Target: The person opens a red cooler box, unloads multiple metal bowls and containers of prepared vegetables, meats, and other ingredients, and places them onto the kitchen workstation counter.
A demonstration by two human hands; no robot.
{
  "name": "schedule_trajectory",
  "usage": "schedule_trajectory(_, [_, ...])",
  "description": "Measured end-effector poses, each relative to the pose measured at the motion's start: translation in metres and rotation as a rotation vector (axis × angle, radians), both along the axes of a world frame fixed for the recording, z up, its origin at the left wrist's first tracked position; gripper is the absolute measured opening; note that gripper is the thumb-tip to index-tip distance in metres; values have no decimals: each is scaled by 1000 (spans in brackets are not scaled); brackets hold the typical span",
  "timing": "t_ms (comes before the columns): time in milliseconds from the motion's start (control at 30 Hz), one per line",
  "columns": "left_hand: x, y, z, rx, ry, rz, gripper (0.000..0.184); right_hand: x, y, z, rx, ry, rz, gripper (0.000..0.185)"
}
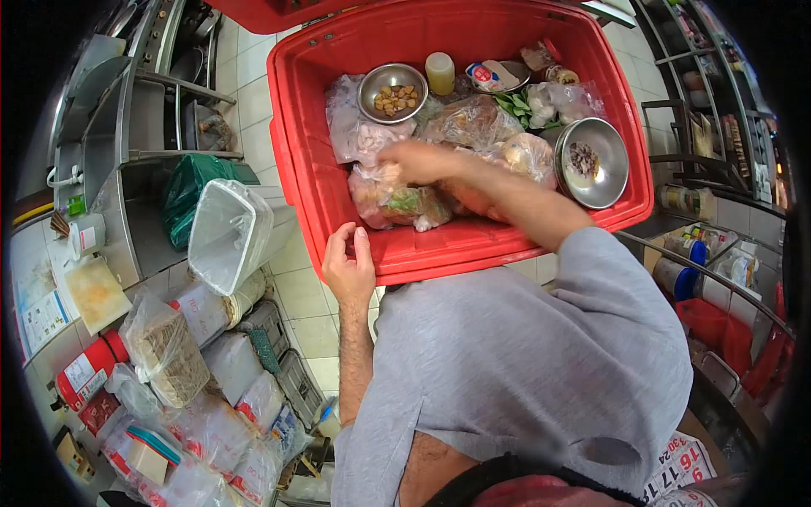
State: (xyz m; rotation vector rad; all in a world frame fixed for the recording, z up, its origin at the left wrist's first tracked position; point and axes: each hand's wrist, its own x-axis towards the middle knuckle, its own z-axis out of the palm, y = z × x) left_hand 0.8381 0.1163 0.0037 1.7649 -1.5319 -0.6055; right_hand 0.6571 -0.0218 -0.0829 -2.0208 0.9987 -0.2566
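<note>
A large red cooler box point(291, 127) stands in front of me with its lid raised. My right hand point(410, 162) reaches down inside it, fingers curled at the top of a clear plastic bag point(393, 198) of food with something green in it. The fingertips are partly hidden. My left hand point(348, 266) rests at the box's near left rim, thumb apart from the loosely bent fingers. Beyond my right hand sits a steel bowl point(393, 93) with brown pieces. Near my right forearm, another steel bowl point(594, 163) holds small purplish bits.
In the box are a lidded jar point(440, 73), green leaves point(513, 106) and more bagged food. A white plastic bin point(226, 232) is left of the box. Stacked wrapped packages point(211, 422) lie lower left, beside a fire extinguisher point(89, 367). Metal shelving point(710, 93) stands right.
</note>
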Motion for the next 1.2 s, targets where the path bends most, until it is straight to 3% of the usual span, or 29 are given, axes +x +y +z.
schedule_trajectory(33, [1, 0, 0, 20, 9, -2, 17, -27, -8, 53, 53, 122, 13, 34])
schedule_trajectory(67, [1, 0, -1, 40, 17, -3, 17, -56, -7, 73, 8, 93, -62, 32])
schedule_trajectory(167, [-1, -2, -1, 102, 59, -33, 18, -126, 7, 119, 20, 560, -66, 29])
schedule_trajectory(233, [-7, -9, 10, 175, 3, -91, 19, -149, 30, 129, 100, 722, -96, 29])
schedule_trajectory(367, [-13, -28, 4, 322, -97, -322, 23, -167, 73, 88, 150, 878, -42, 32])
schedule_trajectory(433, [-14, -49, -13, 284, -195, -423, 24, -164, 86, 84, -34, 800, -59, 34])
schedule_trajectory(567, [-12, -107, -71, 404, -267, -478, 26, -163, 85, 88, 68, 716, -154, 40])
schedule_trajectory(633, [-11, -128, -110, 563, -506, -568, 34, -163, 91, 84, 48, 701, -183, 40])
schedule_trajectory(667, [-14, -132, -116, 560, -510, -566, 34, -164, 93, 84, 31, 692, -215, 41])
schedule_trajectory(733, [-20, -137, -127, 879, -583, -614, 40, -161, 90, 87, 73, 732, -239, 39])
schedule_trajectory(800, [-18, -134, -135, 831, -621, -607, 40, -162, 87, 86, 120, 770, -258, 37])
schedule_trajectory(900, [-11, -129, -128, 745, -622, -629, 43, -167, 88, 79, 59, 667, -401, 31])
schedule_trajectory(967, [-8, -131, -124, 698, -589, -657, 46, -167, 87, 80, 114, 451, -619, 20])
schedule_trajectory(1033, [-12, -132, -124, 787, -609, -633, 48, -167, 86, 79, 59, 307, -654, 18])
schedule_trajectory(1133, [-30, -126, -78, 812, -619, -599, 43, -164, 83, 93, 32, 73, -699, 16])
schedule_trajectory(1200, [-32, -119, -82, 712, -625, -617, 45, -161, 85, 100, 55, -29, -713, 15])
